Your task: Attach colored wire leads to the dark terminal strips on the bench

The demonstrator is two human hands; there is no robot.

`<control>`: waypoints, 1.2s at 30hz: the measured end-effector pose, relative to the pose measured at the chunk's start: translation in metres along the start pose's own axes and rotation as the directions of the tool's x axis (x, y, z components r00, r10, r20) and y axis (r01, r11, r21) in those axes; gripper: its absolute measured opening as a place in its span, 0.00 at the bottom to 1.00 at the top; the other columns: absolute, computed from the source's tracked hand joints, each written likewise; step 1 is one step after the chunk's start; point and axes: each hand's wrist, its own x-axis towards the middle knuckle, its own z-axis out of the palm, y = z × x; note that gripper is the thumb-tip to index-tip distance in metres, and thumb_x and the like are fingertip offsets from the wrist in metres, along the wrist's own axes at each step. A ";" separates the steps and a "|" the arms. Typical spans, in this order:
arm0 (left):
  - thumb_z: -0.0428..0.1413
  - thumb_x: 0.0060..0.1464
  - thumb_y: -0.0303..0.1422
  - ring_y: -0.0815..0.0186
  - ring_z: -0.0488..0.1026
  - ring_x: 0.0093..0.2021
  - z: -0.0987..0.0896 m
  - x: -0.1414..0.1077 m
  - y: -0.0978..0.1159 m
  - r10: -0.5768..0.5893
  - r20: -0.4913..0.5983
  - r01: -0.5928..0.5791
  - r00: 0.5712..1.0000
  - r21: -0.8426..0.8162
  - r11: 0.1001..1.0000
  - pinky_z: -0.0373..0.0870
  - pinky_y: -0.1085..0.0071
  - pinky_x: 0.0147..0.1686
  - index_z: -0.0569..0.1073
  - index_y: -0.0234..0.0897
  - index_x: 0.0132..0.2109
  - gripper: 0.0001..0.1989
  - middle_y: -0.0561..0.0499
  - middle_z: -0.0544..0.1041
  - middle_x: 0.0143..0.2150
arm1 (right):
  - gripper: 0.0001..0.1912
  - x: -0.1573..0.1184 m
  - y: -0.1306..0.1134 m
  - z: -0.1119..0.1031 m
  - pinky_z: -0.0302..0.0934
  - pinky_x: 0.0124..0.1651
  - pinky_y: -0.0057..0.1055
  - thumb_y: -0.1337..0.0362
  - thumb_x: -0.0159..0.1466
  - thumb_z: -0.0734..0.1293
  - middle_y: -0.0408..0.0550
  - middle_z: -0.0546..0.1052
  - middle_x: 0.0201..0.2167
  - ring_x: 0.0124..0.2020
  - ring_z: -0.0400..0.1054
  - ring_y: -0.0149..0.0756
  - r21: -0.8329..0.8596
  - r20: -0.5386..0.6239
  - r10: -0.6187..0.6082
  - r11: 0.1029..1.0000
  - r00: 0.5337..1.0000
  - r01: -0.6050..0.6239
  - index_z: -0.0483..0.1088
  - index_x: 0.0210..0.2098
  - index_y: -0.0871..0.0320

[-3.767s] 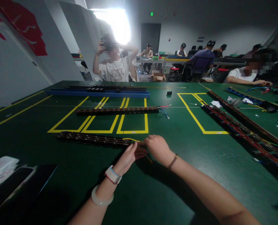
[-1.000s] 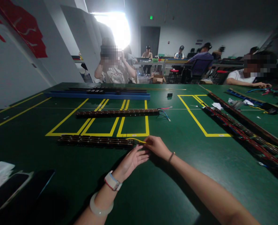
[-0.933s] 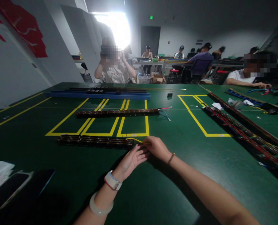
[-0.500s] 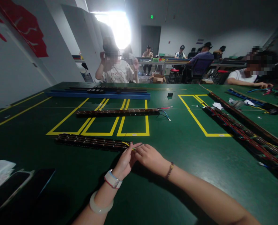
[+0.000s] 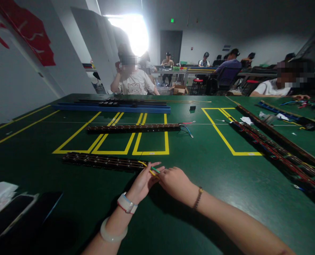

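Observation:
A yellow wire comes out of the right end of a long black strip lined with metal strips. A short green wire runs beside it between my hands. My left hand is at the strip's end, its thumb and lower fingers around the wires and its upper fingers stretched out. Close on its right, my right hand is closed in a pinch on the wire ends, which its fingers hide. A second black strip with red and blue leads lies farther back.
Blue rails lie along the far side of the green table. Several wired strips stretch along the right. Dark flat items and white tissue rest at the near left. A person sits opposite, another far right.
My right hand has shifted slightly right and down, away from my left. More of the yellow and green wires now shows between them. The strips have stayed put.

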 end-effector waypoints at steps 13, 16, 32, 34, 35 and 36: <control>0.51 0.59 0.29 0.59 0.72 0.47 0.007 -0.005 -0.001 0.066 0.049 -0.068 0.997 0.044 0.997 0.67 0.61 0.49 0.69 0.26 0.46 0.11 0.36 0.71 0.49 | 0.07 0.014 0.051 -0.002 0.54 0.37 0.32 0.74 0.61 0.61 0.51 0.71 0.31 0.34 0.65 0.38 -0.058 -0.111 0.120 0.990 0.987 -0.127 0.70 0.36 0.62; 0.51 0.58 0.28 0.58 0.72 0.46 0.008 -0.006 0.000 0.072 0.030 -0.074 0.997 0.087 0.993 0.66 0.58 0.50 0.68 0.24 0.45 0.11 0.34 0.71 0.49 | 0.09 0.019 0.069 0.019 0.52 0.40 0.32 0.71 0.64 0.60 0.50 0.71 0.34 0.36 0.63 0.37 -0.059 -0.215 0.072 0.994 0.974 -0.087 0.70 0.41 0.60; 0.47 0.59 0.39 0.65 0.70 0.35 -0.002 -0.001 -0.003 0.346 0.094 -0.272 0.934 0.813 0.515 0.65 0.69 0.35 0.67 0.30 0.48 0.17 0.44 0.73 0.37 | 0.12 0.025 0.101 0.059 0.48 0.46 0.33 0.67 0.66 0.59 0.48 0.71 0.37 0.41 0.59 0.37 -0.063 -0.274 0.108 0.990 0.956 -0.130 0.71 0.46 0.54; 0.46 0.59 0.40 0.64 0.70 0.36 -0.004 -0.003 -0.002 0.415 0.130 -0.285 0.901 0.897 0.339 0.63 0.70 0.36 0.68 0.32 0.45 0.16 0.46 0.73 0.35 | 0.12 0.024 0.101 0.059 0.48 0.46 0.33 0.67 0.66 0.59 0.48 0.71 0.38 0.42 0.59 0.37 -0.048 -0.290 0.117 0.989 0.950 -0.137 0.72 0.46 0.54; 0.46 0.59 0.40 0.64 0.70 0.36 -0.004 -0.003 -0.001 0.437 0.152 -0.282 0.887 0.927 0.249 0.62 0.70 0.36 0.68 0.33 0.43 0.15 0.47 0.73 0.35 | 0.13 0.023 0.100 0.059 0.48 0.46 0.33 0.67 0.66 0.59 0.48 0.71 0.38 0.41 0.59 0.37 -0.043 -0.297 0.121 0.989 0.947 -0.139 0.72 0.46 0.54; 0.45 0.60 0.40 0.65 0.69 0.36 -0.005 -0.004 0.000 0.448 0.175 -0.271 0.877 0.949 0.159 0.61 0.70 0.36 0.67 0.34 0.41 0.14 0.47 0.72 0.34 | 0.13 0.023 0.100 0.059 0.49 0.46 0.33 0.68 0.66 0.59 0.49 0.71 0.38 0.41 0.59 0.37 -0.038 -0.301 0.123 0.989 0.946 -0.141 0.72 0.46 0.55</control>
